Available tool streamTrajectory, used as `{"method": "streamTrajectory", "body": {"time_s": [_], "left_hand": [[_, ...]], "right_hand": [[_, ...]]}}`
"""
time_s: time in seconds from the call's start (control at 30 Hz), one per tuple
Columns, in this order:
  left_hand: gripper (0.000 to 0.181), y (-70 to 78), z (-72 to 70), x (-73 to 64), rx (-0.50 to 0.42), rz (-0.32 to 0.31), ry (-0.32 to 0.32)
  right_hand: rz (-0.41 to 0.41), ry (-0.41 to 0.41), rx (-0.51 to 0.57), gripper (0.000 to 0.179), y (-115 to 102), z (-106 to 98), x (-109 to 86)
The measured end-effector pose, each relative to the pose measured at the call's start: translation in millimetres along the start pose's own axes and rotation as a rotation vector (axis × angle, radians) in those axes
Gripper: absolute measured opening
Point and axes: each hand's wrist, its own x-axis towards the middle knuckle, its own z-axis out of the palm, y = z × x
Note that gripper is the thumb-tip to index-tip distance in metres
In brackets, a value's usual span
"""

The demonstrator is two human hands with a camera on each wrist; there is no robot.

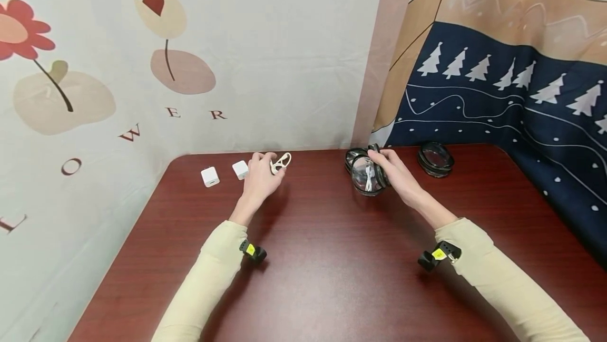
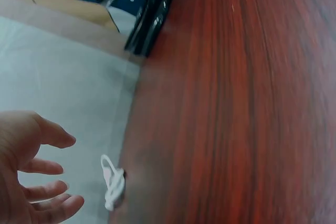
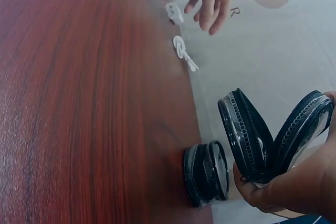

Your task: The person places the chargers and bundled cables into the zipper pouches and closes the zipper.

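Note:
My right hand (image 1: 399,179) grips a round clear pouch (image 1: 362,173) with black zipped edging. Its two halves spread apart in a V in the right wrist view, and a white cable (image 1: 369,176) shows through its clear side in the head view. My left hand (image 1: 262,177) hovers with loosely bent fingers over the table's far edge, holding nothing. Close to those fingers lies a bundled white cable (image 2: 114,184), apart from them in both wrist views. Two white charger plugs (image 1: 210,176) sit left of this hand, the nearer one (image 1: 240,169) beside it.
A second round pouch (image 3: 206,174) stands on the table just behind the held one. Farther right lies another black-edged pouch (image 1: 435,159). The reddish-brown table (image 1: 327,257) ends against a printed curtain (image 1: 294,68) at the back.

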Motion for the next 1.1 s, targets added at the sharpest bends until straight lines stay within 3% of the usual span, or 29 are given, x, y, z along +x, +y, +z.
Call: {"method": "streamTrajectory", "body": {"time_s": [0.6, 1.1], "left_hand": [[0.058, -59.1, -8.4, 15.5, 0.097, -0.127, 0.015], [0.062, -85.3, -12.8, 19.4, 0.067, -0.207, -0.044]], "right_hand": [[0.026, 0.002, -0.043, 0.078, 7.3, -7.4, -3.5], [0.035, 0.014, -0.040, 0.074, 12.6, -8.2, -6.0]]}}
